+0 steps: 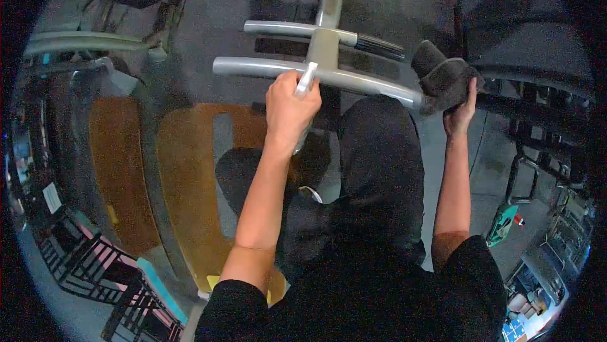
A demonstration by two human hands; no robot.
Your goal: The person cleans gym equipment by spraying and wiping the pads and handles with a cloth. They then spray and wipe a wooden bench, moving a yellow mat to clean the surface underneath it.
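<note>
My left hand (pixel 291 108) is closed round a slim silver-white handle-like piece (pixel 307 77); its tip shows above my fist, and my fingers hide the middle. Just beyond it runs a curved silver metal bar (pixel 259 66), joined to a silver post (pixel 325 48). Off to the right, my right hand (pixel 463 111) grips a bunched dark grey cloth (pixel 446 79) by the bar's right end. My thumb or finger reaches up along the cloth's right side, and the cloth covers the rest.
A shorter silver crossbar (pixel 284 27) with a black ribbed grip (pixel 379 46) lies farther out. Brown panels (pixel 190 152) lie at the left, near a dark rack (pixel 95 260). Black metal frames stand at the right, with a green object (pixel 502 225) on the floor below.
</note>
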